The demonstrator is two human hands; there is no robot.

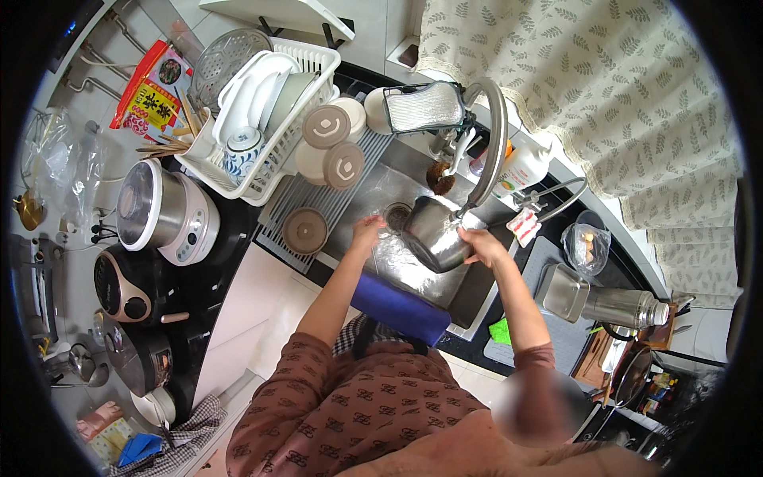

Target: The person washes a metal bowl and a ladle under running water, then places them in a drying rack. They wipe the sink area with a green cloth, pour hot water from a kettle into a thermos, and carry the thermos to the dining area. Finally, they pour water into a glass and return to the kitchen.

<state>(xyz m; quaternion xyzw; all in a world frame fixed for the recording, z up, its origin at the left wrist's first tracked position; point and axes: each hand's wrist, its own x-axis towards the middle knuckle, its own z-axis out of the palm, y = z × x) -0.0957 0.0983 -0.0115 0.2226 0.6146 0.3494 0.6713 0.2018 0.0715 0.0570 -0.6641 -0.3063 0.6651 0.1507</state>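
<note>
A stainless steel pot [438,235] is tilted on its side over the metal sink [411,277]. My right hand [483,245] grips it at its right side, just below the mouth of the curved faucet [496,137]. Left of the pot, my left hand [369,232] is over the sink near the drain [396,216], its fingers apart and holding nothing that I can see. A brown scrubbing brush [441,179] with a white handle rests behind the pot. Whether water runs from the faucet is hard to tell.
Left of the sink, a ribbed rack [280,238] bears round lids and containers, beside a white dish basket [238,194] full of dishes. A detergent bottle [524,170] stands behind the faucet. A blue cloth [399,310] covers the sink's front edge. Steel containers stand at right.
</note>
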